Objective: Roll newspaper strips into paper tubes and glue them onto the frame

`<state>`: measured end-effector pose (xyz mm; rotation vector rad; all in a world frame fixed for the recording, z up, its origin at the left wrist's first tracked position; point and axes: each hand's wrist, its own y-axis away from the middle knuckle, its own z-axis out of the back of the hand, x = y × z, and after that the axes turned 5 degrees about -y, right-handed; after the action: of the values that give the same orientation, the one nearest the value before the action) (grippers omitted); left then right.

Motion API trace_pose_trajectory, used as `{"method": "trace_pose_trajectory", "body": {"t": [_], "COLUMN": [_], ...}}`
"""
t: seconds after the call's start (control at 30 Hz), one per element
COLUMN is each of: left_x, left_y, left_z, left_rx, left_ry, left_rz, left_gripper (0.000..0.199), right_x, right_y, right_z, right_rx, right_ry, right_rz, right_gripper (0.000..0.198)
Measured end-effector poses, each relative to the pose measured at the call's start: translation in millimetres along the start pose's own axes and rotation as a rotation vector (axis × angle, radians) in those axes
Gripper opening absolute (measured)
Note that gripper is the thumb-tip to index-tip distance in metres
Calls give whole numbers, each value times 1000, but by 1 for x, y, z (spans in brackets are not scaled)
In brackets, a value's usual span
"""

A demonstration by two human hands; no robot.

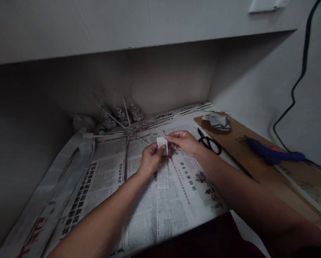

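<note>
A small white slip of paper (161,142) is held between both hands above the newspaper (144,193). My left hand (151,157) pinches its lower part, with the thumb lying across the front. At the slip's upper right corner, my right hand (182,142) grips with thumb and forefinger. Beyond the hands, a star of thin rolled paper sticks (128,131) lies crossed on the newspaper. One thin stick runs from it toward my left hand; its near end is hidden. Black-handled scissors (210,141) lie just right of my right hand.
Several woven paper cones (122,115) stand at the back. A bundle of paper sticks (176,114) lies along the wall. On the brown board (230,143) at right are a grey cloth (219,122) and a blue glue gun (270,152). A black cord (293,93) hangs down.
</note>
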<state>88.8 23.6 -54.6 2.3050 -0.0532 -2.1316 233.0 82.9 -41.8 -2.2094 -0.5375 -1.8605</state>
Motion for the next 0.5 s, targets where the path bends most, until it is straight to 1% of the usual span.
{"method": "trace_pose_trajectory", "body": {"t": [0.1, 0.17, 0.3, 0.5], "left_x": [1, 0, 0, 2], "left_y": [-1, 0, 1, 1], "left_z": [1, 1, 0, -1], "left_rx": [-7, 0, 19, 65], "left_ry": [-6, -24, -42, -8], "left_rz": [4, -7, -26, -71], "left_gripper": [32, 31, 29, 22], "right_x": [3, 4, 4, 1], "right_y": [2, 4, 5, 3], "right_z": [2, 1, -4, -8], "right_rx": [101, 122, 61, 25], "right_ry": [10, 25, 16, -27], "right_rz": [-30, -30, -20, -9], "right_gripper": [33, 31, 30, 33]}}
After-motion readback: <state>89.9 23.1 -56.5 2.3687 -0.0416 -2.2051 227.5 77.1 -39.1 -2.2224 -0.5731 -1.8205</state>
